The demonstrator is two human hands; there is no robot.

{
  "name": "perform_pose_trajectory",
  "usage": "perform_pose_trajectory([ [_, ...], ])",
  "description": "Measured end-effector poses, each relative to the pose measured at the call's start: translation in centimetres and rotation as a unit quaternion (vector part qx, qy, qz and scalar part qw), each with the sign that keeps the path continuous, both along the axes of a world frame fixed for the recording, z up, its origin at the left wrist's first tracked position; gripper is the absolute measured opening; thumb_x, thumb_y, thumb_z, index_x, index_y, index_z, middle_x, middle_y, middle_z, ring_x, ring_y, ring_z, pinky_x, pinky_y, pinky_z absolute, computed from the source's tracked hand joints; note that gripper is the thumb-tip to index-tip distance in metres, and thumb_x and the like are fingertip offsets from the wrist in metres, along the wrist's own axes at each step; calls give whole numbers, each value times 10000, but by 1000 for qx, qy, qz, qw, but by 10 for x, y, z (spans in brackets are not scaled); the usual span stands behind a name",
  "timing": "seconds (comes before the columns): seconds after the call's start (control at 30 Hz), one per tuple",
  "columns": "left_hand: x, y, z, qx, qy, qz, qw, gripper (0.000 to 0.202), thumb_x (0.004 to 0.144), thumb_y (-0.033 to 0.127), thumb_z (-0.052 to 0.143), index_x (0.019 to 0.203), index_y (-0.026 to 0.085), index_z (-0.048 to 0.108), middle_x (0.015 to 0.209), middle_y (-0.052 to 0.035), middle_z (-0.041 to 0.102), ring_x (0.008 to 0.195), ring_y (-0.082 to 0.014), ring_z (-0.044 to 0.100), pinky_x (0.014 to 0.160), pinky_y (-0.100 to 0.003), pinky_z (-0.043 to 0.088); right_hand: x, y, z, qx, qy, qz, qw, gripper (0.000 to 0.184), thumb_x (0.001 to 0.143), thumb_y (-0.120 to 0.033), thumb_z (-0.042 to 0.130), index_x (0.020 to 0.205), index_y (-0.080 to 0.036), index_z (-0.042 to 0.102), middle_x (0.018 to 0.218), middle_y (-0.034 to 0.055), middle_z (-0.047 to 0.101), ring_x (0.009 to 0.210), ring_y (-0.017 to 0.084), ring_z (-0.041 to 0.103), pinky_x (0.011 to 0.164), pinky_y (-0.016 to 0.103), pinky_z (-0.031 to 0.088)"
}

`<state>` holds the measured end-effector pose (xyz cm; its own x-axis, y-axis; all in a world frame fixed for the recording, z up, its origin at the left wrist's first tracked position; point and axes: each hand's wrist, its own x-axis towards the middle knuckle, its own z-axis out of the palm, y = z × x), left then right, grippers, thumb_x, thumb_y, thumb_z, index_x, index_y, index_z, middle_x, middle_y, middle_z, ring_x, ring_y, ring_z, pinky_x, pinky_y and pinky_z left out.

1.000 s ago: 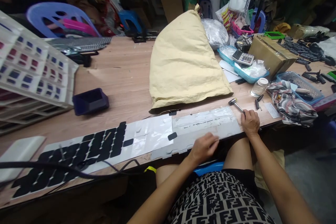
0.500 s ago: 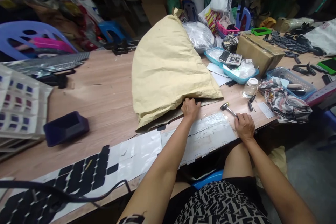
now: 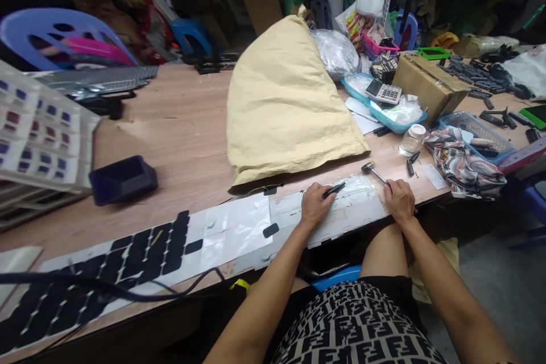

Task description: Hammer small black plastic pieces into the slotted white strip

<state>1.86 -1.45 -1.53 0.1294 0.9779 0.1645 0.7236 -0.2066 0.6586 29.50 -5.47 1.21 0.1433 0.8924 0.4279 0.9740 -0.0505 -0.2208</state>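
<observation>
Hammer (image 3: 377, 175) and black part (image 3: 336, 188) are each held in one of the hands, above or beside the near edge of the bench (image 3: 183, 119). The right hand (image 3: 400, 200) is closed loosely around the end of the hammer's handle, at the right end of a grey board (image 3: 290, 239); the metal head points away from the person, toward the sack (image 3: 290, 102). The left hand (image 3: 314, 205) is over the board, fingers curled shut on the black part, which sticks out to the right above clear tape (image 3: 356, 186). Whether it touches the tape, I cannot tell.

Left of the board, and overlapping it, lies a white sheet (image 3: 239, 219) with rows of black pads (image 3: 149, 253); one loose pad (image 3: 270, 230) sits where sheet and board meet. Beyond the hammer stands a lidded jar (image 3: 412, 140), with small black pieces (image 3: 410, 167) and a white card (image 3: 435, 176) just this side of it. A crumpled cloth (image 3: 469, 168) lies to the right, against a blue basket (image 3: 507, 149). Over on the left is a dark purple tray (image 3: 123, 180), beside a white crate (image 3: 42, 131).
</observation>
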Motion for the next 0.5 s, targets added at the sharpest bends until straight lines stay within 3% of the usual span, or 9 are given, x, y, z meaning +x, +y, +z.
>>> perform_pose_trajectory([
  [0.23, 2, 9, 0, -5, -22, 2, 1000, 197, 871, 296, 700, 1043, 244, 783, 907, -30, 630, 936, -203, 603, 880, -345, 460, -50, -32, 22, -1, 214, 145, 966, 290, 1007, -364, 505, 1099, -212, 734, 977, 76, 737, 906, 202, 689, 844, 312, 536],
  [0.5, 3, 9, 3, -9, -17, 1, 1000, 190, 866, 297, 714, 1041, 265, 784, 907, -25, 628, 929, -201, 592, 864, -339, 445, -65, -39, 21, -38, 194, 160, 967, 279, 1001, -340, 505, 1069, -218, 746, 918, 76, 743, 874, 222, 703, 825, 346, 562],
])
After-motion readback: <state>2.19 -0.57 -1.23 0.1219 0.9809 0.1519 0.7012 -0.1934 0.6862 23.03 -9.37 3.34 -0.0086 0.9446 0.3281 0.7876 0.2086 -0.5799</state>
